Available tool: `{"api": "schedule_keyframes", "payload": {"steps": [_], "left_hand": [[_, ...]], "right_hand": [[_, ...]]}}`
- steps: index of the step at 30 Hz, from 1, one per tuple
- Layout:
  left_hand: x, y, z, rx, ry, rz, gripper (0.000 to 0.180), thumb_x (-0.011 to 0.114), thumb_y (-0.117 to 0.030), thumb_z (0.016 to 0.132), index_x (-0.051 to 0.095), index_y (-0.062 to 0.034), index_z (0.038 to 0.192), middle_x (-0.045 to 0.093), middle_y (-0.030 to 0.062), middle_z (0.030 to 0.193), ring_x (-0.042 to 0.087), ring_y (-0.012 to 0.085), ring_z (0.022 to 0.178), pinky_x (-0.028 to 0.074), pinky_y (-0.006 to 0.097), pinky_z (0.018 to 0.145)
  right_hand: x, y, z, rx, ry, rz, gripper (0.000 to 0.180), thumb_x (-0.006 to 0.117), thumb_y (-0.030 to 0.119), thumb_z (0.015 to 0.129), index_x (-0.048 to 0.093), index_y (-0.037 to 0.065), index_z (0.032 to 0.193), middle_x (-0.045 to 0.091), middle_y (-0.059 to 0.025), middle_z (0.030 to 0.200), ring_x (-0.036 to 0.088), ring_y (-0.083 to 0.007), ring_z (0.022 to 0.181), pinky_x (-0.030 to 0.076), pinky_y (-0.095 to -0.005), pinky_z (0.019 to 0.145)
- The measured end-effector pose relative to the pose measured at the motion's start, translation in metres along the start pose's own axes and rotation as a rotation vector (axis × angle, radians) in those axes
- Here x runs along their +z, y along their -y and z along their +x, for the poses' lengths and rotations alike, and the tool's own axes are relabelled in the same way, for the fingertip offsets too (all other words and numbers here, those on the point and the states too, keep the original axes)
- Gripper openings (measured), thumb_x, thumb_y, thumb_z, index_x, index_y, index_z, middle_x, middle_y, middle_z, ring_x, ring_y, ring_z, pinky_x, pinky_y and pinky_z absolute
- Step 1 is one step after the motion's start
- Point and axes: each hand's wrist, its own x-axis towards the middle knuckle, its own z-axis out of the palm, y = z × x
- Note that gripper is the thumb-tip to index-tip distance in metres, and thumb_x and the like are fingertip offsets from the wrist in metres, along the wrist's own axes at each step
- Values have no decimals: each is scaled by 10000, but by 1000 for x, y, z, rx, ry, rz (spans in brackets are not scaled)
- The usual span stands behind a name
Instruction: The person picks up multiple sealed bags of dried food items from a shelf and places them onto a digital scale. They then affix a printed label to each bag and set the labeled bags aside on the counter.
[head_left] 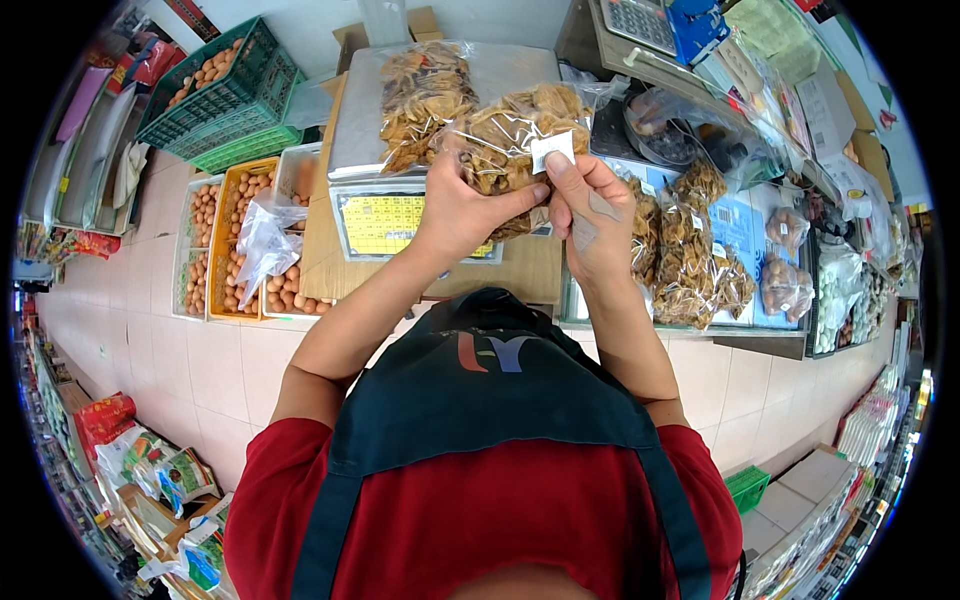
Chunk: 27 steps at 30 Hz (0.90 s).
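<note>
While both hands grip it, the clear snack bag [515, 130] lies crosswise.

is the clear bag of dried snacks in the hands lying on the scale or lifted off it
Lifted: both the left hand and right hand hold the clear bag above the scale, where another filled bag lies on the pan.

clear bag [510, 135]: held golden-brown dried pieces
label [552, 150]: was white
scale [400, 215]: had a yellow panel
crate [225, 95]: was green
shirt [480, 520]: was red
apron [490, 385]: was dark blue
floor tiles [200, 370]: were pale pink
</note>
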Motion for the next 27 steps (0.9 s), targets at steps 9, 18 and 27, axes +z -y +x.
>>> {"api": "schedule_keyframes", "payload": {"steps": [9,18,27], "left_hand": [[11,4,-14,-169,21,-42,567,817,-113,698,493,26,1142,647,111,1033,633,148,915,513,288,823],[19,12,-6,-129,10,-25,535,665,-189,878,409,22,1298,468,175,1307,499,204,1153,438,311,932],[-111,7,79,183,-382,550,449,674,-213,832,541,35,1181,596,153,1159,543,221,1110,456,328,890]], "right_hand": [[-38,16,4,-338,-219,-927,648,904,419,541,575,2,913,582,-69,781,539,-129,700,447,-270,608],[-105,-7,-14,202,-130,-309,1024,849,346,666,263,-90,1384,522,-205,1230,574,-238,1077,493,-333,877],[-201,3,66,185,-756,318,497,638,310,890,488,27,1270,603,-177,1149,640,-257,788,554,-356,797]]}}
